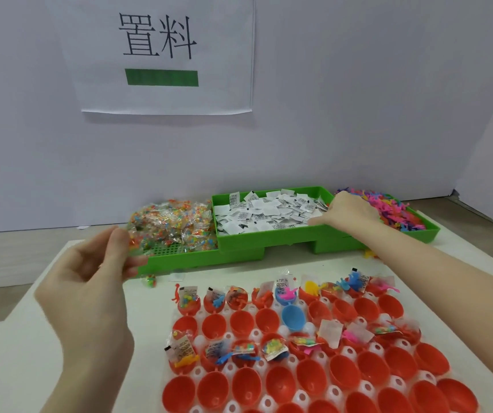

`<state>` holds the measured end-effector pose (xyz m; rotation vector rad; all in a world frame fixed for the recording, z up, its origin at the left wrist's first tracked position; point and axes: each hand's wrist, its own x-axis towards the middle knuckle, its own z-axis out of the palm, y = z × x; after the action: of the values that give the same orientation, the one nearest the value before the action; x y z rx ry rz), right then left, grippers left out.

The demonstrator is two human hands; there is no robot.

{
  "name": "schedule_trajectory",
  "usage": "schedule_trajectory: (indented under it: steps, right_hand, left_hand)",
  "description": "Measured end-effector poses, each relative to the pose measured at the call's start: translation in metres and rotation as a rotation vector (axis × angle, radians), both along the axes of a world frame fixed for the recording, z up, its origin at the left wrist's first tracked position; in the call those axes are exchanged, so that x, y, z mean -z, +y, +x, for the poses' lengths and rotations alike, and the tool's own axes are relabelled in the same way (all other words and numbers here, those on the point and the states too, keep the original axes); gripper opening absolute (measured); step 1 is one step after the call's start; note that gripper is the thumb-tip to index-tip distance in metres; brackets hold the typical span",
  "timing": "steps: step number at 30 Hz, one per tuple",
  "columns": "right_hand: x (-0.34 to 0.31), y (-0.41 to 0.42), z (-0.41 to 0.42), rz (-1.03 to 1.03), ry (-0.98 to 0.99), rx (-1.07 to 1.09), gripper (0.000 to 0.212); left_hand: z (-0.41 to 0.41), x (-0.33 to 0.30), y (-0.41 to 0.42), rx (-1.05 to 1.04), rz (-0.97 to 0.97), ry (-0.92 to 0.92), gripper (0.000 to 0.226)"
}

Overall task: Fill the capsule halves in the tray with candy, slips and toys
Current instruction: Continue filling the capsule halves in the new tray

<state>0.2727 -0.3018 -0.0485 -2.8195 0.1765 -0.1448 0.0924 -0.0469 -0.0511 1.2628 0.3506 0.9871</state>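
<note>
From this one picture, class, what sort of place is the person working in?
Probably a hand-packing workstation, perhaps in a small factory. A printed sign hangs on the partition, green bins hold bulk candy, slips and toys, and a tray holds rows of red capsule halves.

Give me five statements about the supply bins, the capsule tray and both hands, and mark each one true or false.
1. The paper slips fill the middle green bin. True.
2. The right hand rests in the candy packets. False: it reaches over the slips bin, beside the toys.
3. The left hand is at the candy packets. True.
4. Every capsule half is red. False: one empty half is blue.
5. The whole tray is filled. False: the nearest rows are empty.
</note>
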Motion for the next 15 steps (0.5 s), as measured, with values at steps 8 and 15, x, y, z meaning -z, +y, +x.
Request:
schedule_trajectory:
  steps: [8, 15]
  right_hand:
    - [0.006, -0.004, -0.007, 0.175, -0.165, 0.0, 0.023]
    - [0.004, -0.009, -0.01, -0.017, -0.26, -0.06, 0.046]
  left_hand:
    - [-0.041, -0.028, -0.017, 0.164, -0.057, -0.02, 0.023]
    - [-0.042, -0.027, -0.028, 0.276, -0.061, -0.022, 0.023]
